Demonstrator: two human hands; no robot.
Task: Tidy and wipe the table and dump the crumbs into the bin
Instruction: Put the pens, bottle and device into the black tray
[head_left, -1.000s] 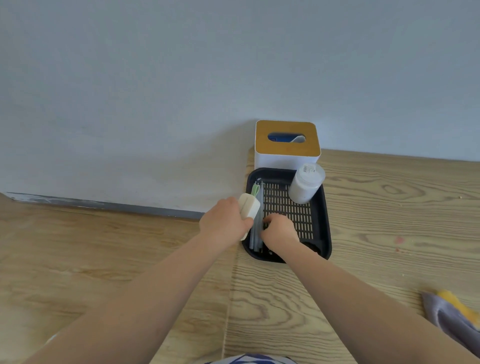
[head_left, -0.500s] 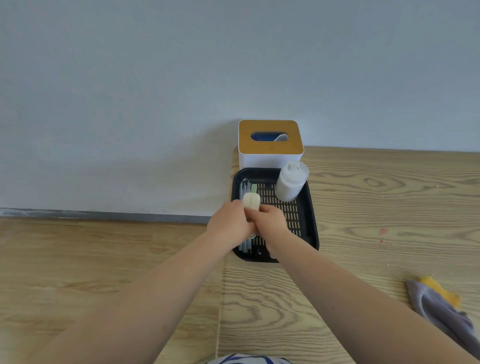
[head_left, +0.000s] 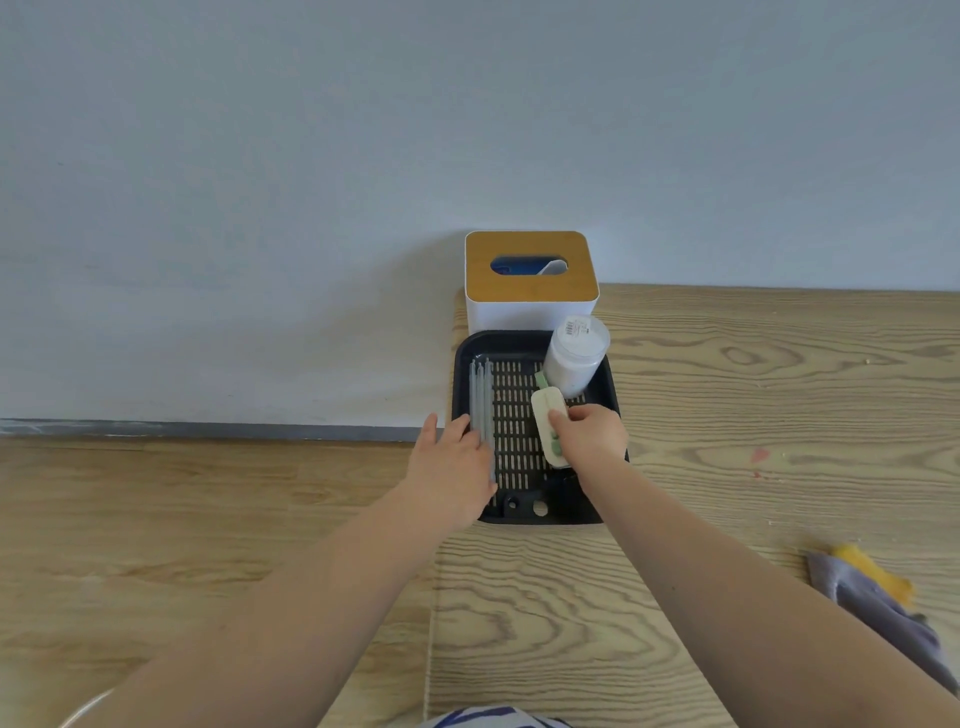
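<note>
Right hand (head_left: 592, 434) fingers pinch the cream case (head_left: 549, 431) over the black tray (head_left: 608, 389), left hand (head_left: 452, 462) flat on the straws at its left edge — set the case down flat, clear of the jar (head_left: 574, 358).

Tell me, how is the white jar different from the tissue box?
The white jar is round, the tissue box is squarish. The jar stands inside the black tray; the box sits behind it on the table. The box has an orange-brown top with a slot; the jar's top carries a label. Both have white sides.

Head camera looks forward and down, close over the table (head_left: 727, 597).
</note>
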